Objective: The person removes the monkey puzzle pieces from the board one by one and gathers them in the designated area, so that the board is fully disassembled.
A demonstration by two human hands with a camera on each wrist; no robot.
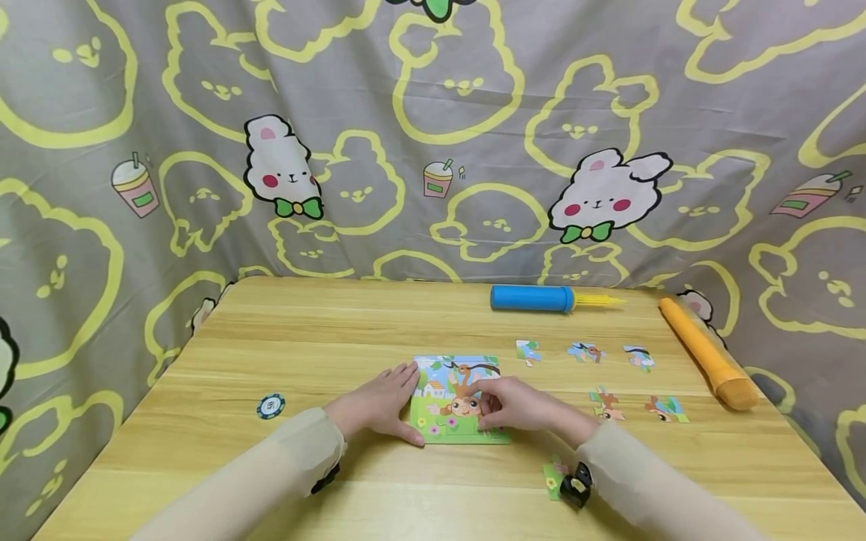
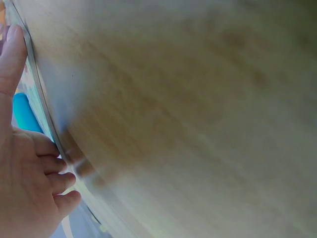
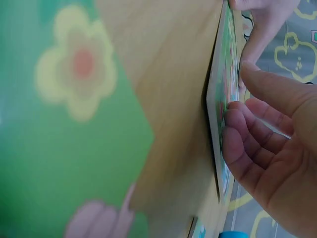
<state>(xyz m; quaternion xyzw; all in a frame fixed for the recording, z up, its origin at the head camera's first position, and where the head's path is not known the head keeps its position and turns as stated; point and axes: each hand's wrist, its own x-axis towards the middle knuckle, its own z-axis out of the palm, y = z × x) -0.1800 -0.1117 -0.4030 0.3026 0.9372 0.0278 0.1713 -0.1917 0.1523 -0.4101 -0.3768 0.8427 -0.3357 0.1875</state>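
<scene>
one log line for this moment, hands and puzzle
left hand: flat, steadying puzzle board edge | right hand: fingers curled on board | loose pieces: right of board, on table

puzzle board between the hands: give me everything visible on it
The puzzle board is a thin, flat, roughly square tray with a green rim, lying flat on the wooden table near its front middle. Its picture shows a cartoon monkey, grass with flowers, a house and sky. The left hand rests flat against its left edge; the right hand lies on its right part, fingers curled on the surface. Whether any slots are unfilled cannot be told.
</scene>
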